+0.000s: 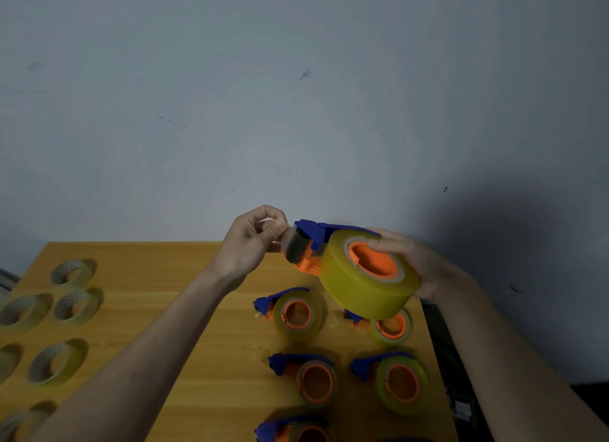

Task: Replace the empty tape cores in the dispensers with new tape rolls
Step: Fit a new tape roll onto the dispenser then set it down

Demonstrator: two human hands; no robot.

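Observation:
I hold a blue and orange tape dispenser (313, 240) in the air above the wooden table (197, 326). A full yellowish tape roll (359, 286) sits on its orange hub. My right hand (415, 260) grips the roll and dispenser from the right, fingers over the hub. My left hand (253, 240) pinches the tape's free end at the dispenser's front, by the blue cutter.
Several more dispensers lie on the table below: two with fuller rolls (298, 313) (400, 382), one with a thin core (316, 380), others partly cut off. Several loose rolls or cores (72, 272) (54, 362) lie at the left. A grey wall stands behind.

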